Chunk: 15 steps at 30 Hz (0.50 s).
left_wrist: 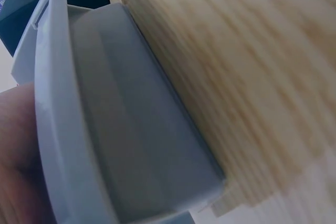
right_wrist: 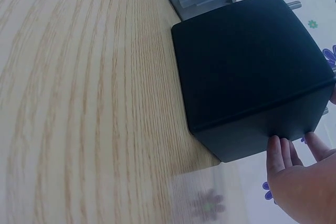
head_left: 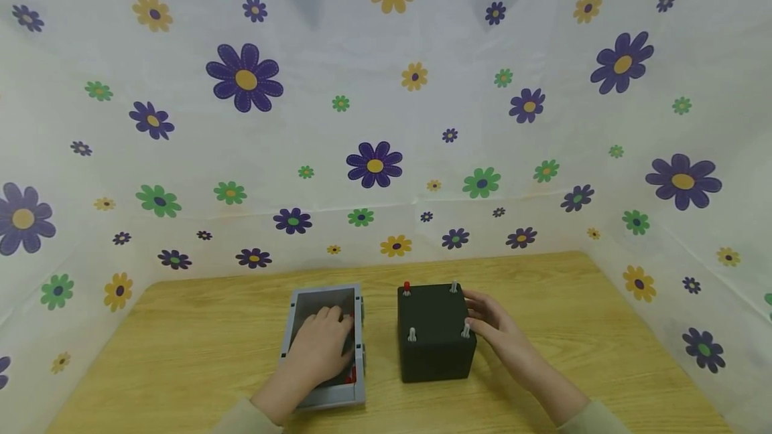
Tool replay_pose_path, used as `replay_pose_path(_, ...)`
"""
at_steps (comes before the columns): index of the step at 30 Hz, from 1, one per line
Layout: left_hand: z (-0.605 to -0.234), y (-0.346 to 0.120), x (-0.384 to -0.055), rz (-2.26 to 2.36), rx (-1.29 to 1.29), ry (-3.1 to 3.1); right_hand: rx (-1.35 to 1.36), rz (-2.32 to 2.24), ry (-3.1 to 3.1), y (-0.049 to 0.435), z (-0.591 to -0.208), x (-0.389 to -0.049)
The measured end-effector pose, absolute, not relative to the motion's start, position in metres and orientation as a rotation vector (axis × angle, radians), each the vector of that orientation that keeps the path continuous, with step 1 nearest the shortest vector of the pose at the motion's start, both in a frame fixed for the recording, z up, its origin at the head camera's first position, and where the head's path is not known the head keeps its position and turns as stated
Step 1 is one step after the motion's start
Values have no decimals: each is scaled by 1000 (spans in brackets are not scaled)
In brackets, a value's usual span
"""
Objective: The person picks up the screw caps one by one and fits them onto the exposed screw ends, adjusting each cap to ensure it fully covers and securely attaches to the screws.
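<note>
In the head view my left hand (head_left: 322, 347) reaches down into a grey plastic box (head_left: 328, 397). Small red pieces (head_left: 352, 375) show inside along its right wall. The fingertips are hidden in the box, so whether they grip anything is unclear. My right hand (head_left: 506, 337) rests its fingers against the right side of a black cube-shaped block (head_left: 433, 317). Metal pegs (head_left: 412, 335) stand near the corners of the block's top, and a red cap (head_left: 407, 286) sits on the back left one. In the right wrist view, extended fingertips (right_wrist: 275, 153) touch the block's side.
Both the box and the block stand on a wood-grain table (head_left: 199, 353), the box left of the block with a narrow gap between. A white flower-print sheet (head_left: 338, 39) rises behind the table and along both sides. Latches (head_left: 363, 357) stick out on the box's right side.
</note>
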<state>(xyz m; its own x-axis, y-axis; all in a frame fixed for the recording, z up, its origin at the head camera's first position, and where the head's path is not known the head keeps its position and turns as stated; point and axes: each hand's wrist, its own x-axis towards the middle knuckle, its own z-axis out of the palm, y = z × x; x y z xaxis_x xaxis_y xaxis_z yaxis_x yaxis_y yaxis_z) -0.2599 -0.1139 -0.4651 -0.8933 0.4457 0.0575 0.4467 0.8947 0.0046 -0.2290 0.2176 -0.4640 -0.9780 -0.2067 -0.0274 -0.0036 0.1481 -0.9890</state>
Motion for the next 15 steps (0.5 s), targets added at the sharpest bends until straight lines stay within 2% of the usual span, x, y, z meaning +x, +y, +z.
replay_pose_path(15,-465,-114,-261,-3,-704,-2993,-216,-1945,2258,217,-464,-229)
